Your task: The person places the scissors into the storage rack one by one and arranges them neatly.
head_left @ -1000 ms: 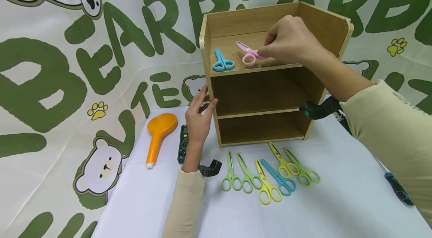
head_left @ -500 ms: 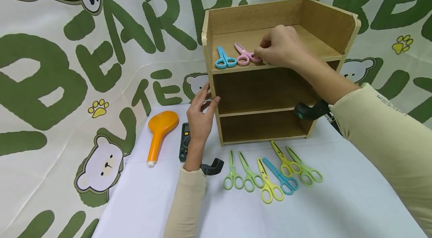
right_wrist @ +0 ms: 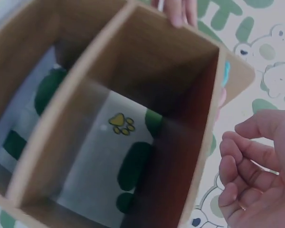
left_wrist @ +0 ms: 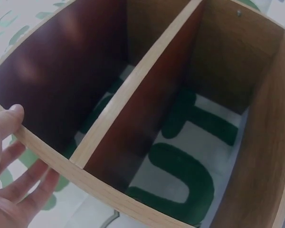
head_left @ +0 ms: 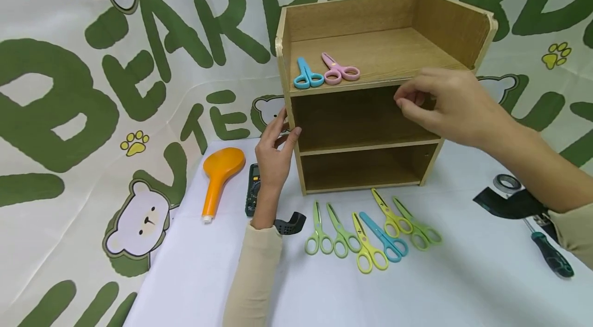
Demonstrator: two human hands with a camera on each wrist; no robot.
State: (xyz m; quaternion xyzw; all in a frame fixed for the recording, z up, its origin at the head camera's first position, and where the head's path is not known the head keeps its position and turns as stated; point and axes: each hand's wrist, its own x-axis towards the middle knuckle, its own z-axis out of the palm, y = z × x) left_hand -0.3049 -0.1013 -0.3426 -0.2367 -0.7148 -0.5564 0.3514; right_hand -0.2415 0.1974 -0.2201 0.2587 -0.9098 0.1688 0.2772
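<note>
- On the shelf's [head_left: 370, 54] top board, near its left front corner, blue scissors [head_left: 307, 74] and pink scissors [head_left: 339, 70] lie side by side, handles toward the front edge
- Right hand [head_left: 445, 105] hangs in front of the middle compartment, near the shelf's right edge, fingers loosely curled, holding nothing
- Left hand [head_left: 274, 154] rests on the shelf's left front edge, fingers straight against the side wall, thumb on the front
- Along the table [head_left: 417, 291] before the shelf's bottom edge lies a row of six scissors [head_left: 370, 234], five green or yellow-green and one blue
- At the table's left edge lie an orange handle-shaped thing [head_left: 217, 175] and a dark meter [head_left: 252, 195]
- By the table's right edge lie a screwdriver [head_left: 548, 255] and a tape roll [head_left: 507, 182]
</note>
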